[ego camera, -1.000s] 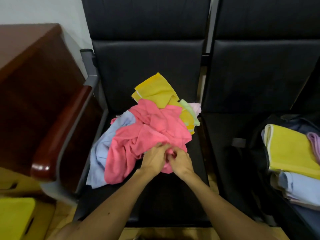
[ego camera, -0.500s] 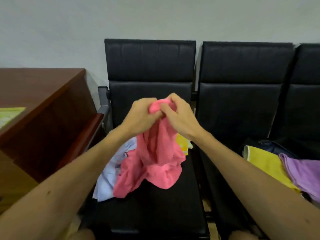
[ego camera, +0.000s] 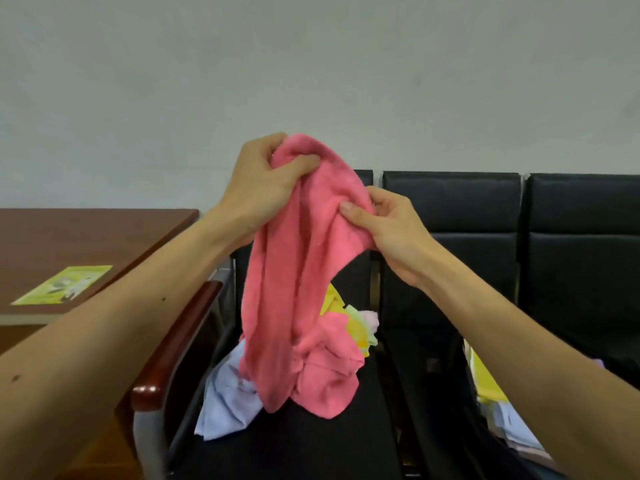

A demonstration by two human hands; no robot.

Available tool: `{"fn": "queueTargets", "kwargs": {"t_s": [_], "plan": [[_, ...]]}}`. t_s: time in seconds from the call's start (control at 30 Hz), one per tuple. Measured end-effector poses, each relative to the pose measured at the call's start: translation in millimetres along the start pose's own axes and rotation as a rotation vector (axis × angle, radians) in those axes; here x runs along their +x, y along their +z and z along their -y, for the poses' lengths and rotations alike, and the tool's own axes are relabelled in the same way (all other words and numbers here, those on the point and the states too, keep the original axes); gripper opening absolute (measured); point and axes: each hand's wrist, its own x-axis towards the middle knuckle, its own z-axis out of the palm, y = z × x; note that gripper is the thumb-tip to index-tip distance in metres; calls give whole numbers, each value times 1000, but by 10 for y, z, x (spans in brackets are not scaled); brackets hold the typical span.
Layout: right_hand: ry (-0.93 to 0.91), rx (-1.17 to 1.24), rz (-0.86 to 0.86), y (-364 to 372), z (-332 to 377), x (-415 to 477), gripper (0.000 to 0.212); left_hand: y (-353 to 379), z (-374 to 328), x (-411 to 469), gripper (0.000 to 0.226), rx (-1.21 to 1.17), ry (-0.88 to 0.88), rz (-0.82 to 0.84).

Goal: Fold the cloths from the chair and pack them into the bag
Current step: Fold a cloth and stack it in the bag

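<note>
Head view: left hand (ego camera: 263,181) grips the bunched top of the pink cloth (ego camera: 301,271), fingers curled round it. Right hand (ego camera: 388,226) pinches its right edge lower down. The cloth hangs over the black chair (ego camera: 311,445), its lower end resting on the seat beside a light blue cloth (ego camera: 225,407) and yellow cloth (ego camera: 334,301).

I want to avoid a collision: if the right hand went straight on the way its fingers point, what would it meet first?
The right hand points left, into the pink cloth it pinches; behind that fold, probably the left hand, though depth is unclear.
</note>
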Motion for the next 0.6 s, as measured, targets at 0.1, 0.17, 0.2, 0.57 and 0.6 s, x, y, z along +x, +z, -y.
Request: {"fn": "queueTargets", "kwargs": {"t_s": [0.1,0.17,0.2,0.57,0.6], "plan": [[25,57,-13,-17,336,-154,8,-113,-220,-177,24,-15,-76,74],[29,-6,15,3,526,-286,9,-137,-396,-359,36,-36,-139,218],[23,-76,39,28,602,-349,11,-124,-472,-444,45,-51,-156,291],[-86,-326,38,154,1050,-671,45,57,-897,-770,7,80,-57,574],[-111,-307,-8,148,1006,-723,49,62,-872,-781,5,120,-59,550]]}}
